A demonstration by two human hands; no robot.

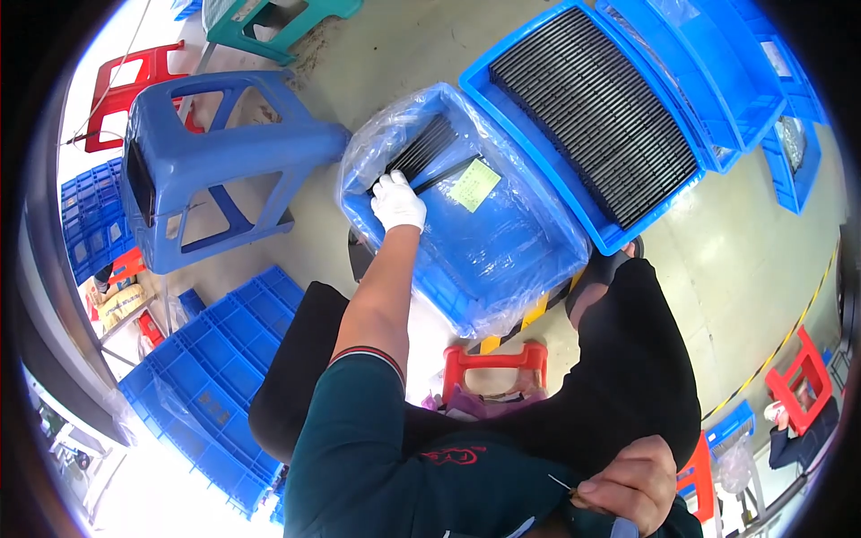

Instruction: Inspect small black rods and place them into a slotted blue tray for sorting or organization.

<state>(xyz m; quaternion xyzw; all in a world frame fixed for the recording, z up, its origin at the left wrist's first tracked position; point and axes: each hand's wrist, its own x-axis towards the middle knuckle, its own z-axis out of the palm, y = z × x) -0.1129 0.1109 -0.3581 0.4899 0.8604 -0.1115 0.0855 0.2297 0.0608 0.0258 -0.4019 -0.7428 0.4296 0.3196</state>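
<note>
Nearest the camera is the dark green shirt (359, 448) of the seated person, with the bare right hand (632, 484) just in front of it, on the near side and to the right of the lined bin (489, 260), the landmark for this report.

Subject items: thin, straight black strips (428, 143), lying roughly parallel in a loose bundle inside the lined bin, toward its far left corner. One or more strips lie apart from the bundle, slanting toward a yellow-green paper slip (474, 185). The near ends are hidden by a hand.

Surroundings: clear plastic liner (381, 134) bunches over the rim of the lined bin. To its right, just beside it, a second blue bin (574, 193) carries dense rows of black pieces (596, 117). Left of the lined bin stands a blue stool (170, 148); near and left, blue crates (224, 377); on the near side, a red stool (496, 360), between the person's knees.

Hands: the left hand, white-gloved (397, 202), has its fingers curled at the strips; whether it grips any cannot be told. The right hand is closed, pinching a small thin-tipped item (560, 482), kind unclear.
</note>
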